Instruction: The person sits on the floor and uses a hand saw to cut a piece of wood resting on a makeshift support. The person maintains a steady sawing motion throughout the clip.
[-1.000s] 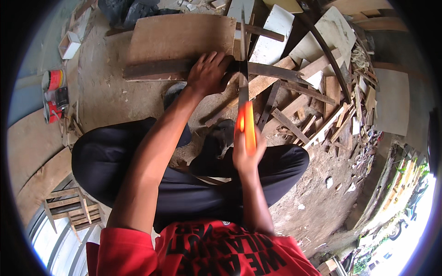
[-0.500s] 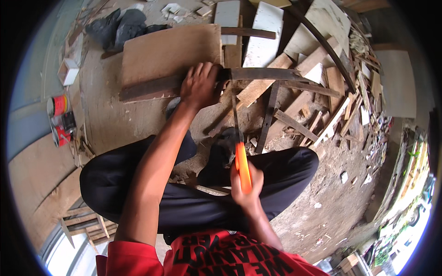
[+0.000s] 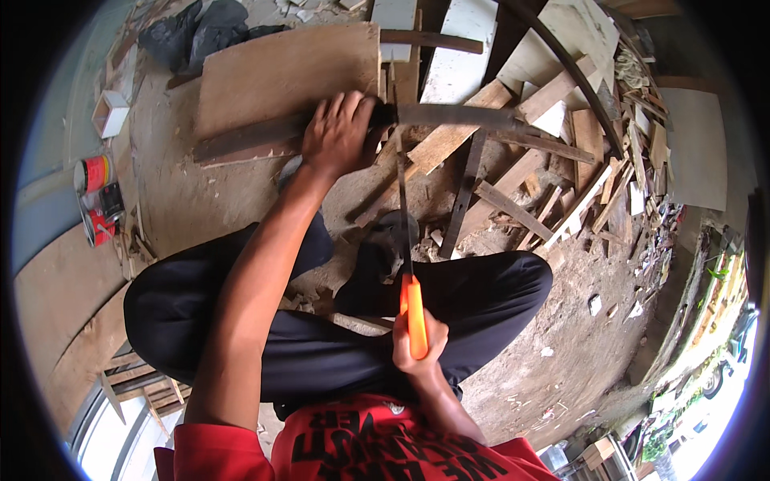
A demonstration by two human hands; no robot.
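My right hand (image 3: 419, 343) is closed round the orange handle of a handsaw (image 3: 403, 200). The saw's thin blade runs away from me and crosses a long dark wooden strip (image 3: 457, 116), with its tip showing beyond the strip. My left hand (image 3: 339, 132) presses down on that strip just left of the blade, its fingers bent over the wood. Under the strip's left part lies a broad brown wooden board (image 3: 289, 76). What supports the board from below is mostly hidden.
Wood offcuts (image 3: 513, 200) lie piled to the right, with white panels (image 3: 461, 48) behind. Black plastic bags (image 3: 212, 36) are at the far left, and paint cans (image 3: 98, 172) stand by the left wall. My dark-trousered legs (image 3: 337, 353) are folded beneath my arms.
My right hand has pulled the saw toward me, and more blade shows on the near side of the strip. My left hand still holds the strip; the view has shifted slightly.
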